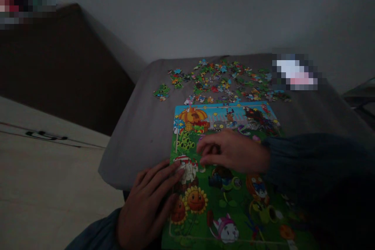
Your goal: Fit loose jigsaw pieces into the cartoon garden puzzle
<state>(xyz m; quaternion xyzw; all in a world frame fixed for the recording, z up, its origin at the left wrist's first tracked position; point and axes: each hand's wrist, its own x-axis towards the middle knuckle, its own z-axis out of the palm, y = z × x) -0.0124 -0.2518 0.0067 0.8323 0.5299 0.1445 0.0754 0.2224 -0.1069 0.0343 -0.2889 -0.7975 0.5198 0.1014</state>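
Observation:
A green jigsaw puzzle board (222,199) lies on a grey cloth-covered table (137,152), printed with cartoon sunflowers, a pumpkin house and other figures. My left hand (149,205) rests at the board's near left, its fingers apart and their tips on a white-and-red cartoon figure (187,172). My right hand (231,151) hovers over the middle of the board with its fingers bunched. Whatever they might pinch is hidden. Beyond the board lies a scattered spread of loose puzzle pieces (225,82), with a small joined cluster of pieces (161,92) at its left.
A grey wall (205,11) rises behind the table. A dark brown panel (61,78) stands to the left, above a pale surface (49,187) with dark marks. A blurred patch (294,72) covers something at the table's far right.

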